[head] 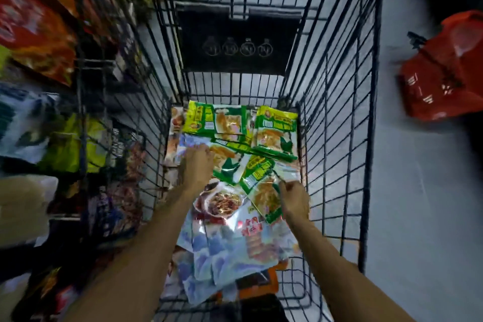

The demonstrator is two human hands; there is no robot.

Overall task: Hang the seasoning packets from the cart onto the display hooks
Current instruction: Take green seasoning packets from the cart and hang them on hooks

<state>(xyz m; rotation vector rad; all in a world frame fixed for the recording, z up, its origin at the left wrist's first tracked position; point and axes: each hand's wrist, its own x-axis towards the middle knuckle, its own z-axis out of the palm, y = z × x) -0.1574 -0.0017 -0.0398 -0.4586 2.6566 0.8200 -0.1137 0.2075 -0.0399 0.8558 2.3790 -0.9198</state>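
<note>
Both my arms reach down into a black wire cart (337,117). Several green and yellow seasoning packets (274,133) lie in a loose pile at the far end of its floor. My right hand (294,200) is shut on the edge of one green packet (262,191), which tilts up off the pile. My left hand (197,165) rests, fingers bent, on the packets at the left of the pile; whether it grips one is hidden. Larger pale blue packets (230,246) with food pictures lie nearer me. The view is blurred by motion.
A display rack (81,102) with hanging snack and seasoning bags (36,34) stands left of the cart. A red plastic bag (444,70) lies on the grey floor at the right. A black panel (235,42) closes the cart's far end.
</note>
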